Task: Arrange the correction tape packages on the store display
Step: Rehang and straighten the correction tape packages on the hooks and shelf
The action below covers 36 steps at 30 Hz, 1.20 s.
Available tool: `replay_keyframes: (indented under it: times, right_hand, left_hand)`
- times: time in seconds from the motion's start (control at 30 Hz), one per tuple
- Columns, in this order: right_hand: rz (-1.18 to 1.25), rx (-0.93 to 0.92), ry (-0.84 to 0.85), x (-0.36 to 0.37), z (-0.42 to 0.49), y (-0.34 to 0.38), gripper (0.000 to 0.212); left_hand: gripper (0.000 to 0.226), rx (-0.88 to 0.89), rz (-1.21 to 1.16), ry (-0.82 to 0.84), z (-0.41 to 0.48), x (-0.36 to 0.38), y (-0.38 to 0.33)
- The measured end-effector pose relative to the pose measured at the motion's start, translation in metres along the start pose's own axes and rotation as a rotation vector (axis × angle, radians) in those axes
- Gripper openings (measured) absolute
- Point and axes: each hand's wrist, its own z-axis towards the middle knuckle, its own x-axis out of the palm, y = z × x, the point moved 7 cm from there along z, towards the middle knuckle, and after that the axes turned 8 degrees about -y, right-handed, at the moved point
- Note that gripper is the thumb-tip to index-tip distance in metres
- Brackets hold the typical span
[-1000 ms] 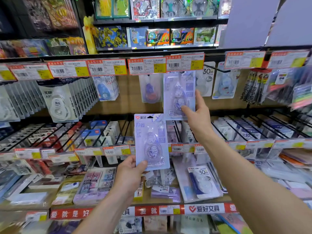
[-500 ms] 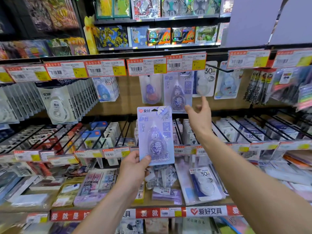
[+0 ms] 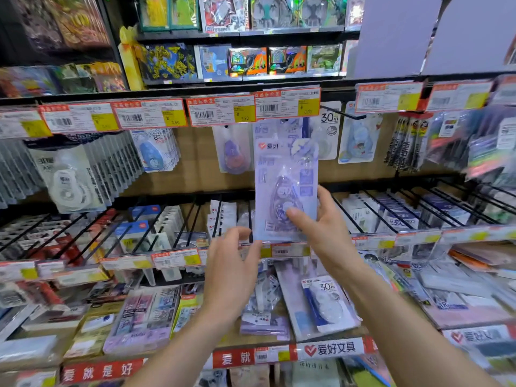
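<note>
A purple correction tape package (image 3: 284, 174) is held upright in front of the upper peg row. My right hand (image 3: 321, 227) grips its lower right part, thumb on the front over the blister. My left hand (image 3: 231, 263) is just below and left of the package's bottom corner, fingers loosely spread; whether it touches the card I cannot tell. Behind the held package, an identical purple package (image 3: 275, 129) hangs on the hook under the price tags. Its lower part is hidden.
Other tape packages hang to the left (image 3: 153, 152) and right (image 3: 357, 135) on the same row. Black wire dividers (image 3: 391, 210) hold boxed stock on the middle shelf. Loose packages (image 3: 321, 303) lie on the bottom shelf. Price tags (image 3: 220, 113) line the rail above.
My right hand came down from the hung package and took hold of the package that my left hand carried. The package rose toward the hook row, and my left hand loosened.
</note>
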Motion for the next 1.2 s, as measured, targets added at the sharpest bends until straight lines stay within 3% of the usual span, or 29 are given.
replay_keyframes:
  times: [0.13,0.3,0.63,0.97,1.2]
  right_hand:
    - [-0.026,-0.122,-0.003,-0.002,0.02,0.025,0.069]
    - [-0.094,-0.185,0.017,0.004,0.017,0.029,0.085]
    - [-0.076,-0.194,-0.076,0.006,0.031,0.033,0.091]
    - [-0.129,-0.248,-0.14,0.003,0.03,0.023,0.079]
    - [-0.179,-0.188,-0.161,0.011,0.057,0.016,0.081]
  left_hand:
    - [0.039,0.319,0.371,-0.004,0.006,0.012,0.001]
    - [0.053,0.323,0.63,0.167,0.007,0.032,0.034]
    - [0.054,0.371,0.619,0.16,0.003,0.029,0.039]
    - [0.062,0.356,0.609,0.171,0.002,0.03,0.044]
    - [0.061,0.368,0.613,0.155,0.002,0.032,0.043]
